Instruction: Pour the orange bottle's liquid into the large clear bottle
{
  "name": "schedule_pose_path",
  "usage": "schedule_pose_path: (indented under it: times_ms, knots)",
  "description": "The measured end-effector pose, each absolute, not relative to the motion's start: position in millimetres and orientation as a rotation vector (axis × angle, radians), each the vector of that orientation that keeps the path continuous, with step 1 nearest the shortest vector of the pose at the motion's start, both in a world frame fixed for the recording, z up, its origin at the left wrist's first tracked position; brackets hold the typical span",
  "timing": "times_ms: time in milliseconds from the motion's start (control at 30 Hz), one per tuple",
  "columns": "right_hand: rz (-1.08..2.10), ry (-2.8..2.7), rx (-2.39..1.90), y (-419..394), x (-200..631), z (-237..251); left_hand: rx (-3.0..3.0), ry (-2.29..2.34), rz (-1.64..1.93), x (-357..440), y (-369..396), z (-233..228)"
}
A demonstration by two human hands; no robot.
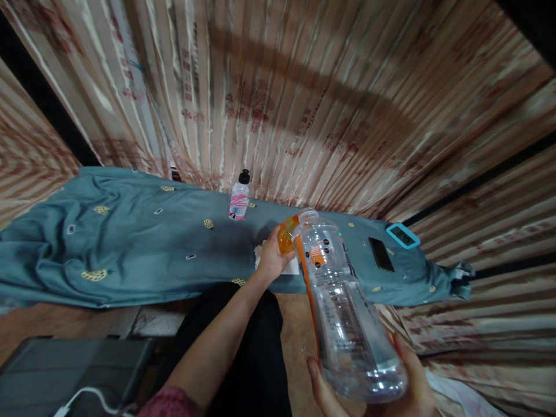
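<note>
right hand (391, 382): fingers clamped on clear bottle (347, 313), lower right | left hand (271, 255): fingers closed around orange cap (285, 234) | advice: keep bottle steady, turn cap gently

Open teal cloth (130, 249) left of small bottle (239, 197); phone (381, 253), perhaps timer (402, 235), right.

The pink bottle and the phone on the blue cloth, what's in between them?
In the head view, between the pink bottle and the phone, the left hand grips the orange cap of the big clear bottle.
</note>
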State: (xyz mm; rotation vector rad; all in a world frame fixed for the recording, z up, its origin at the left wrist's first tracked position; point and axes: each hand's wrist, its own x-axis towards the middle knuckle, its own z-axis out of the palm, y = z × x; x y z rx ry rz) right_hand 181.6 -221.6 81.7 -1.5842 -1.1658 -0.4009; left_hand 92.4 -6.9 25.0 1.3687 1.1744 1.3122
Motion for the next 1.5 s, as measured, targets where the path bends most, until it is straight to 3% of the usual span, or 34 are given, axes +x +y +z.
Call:
schedule_pose_path:
  times_ms: [700,1500]
  knots:
    - [-0.236,-1.120,-1.634,-221,181,85,1.379,1.166,1.295,92,-8,26]
    - [-0.329,-1.181,-1.626,-220,181,87,1.365,1.123,1.373,95,-4,18]
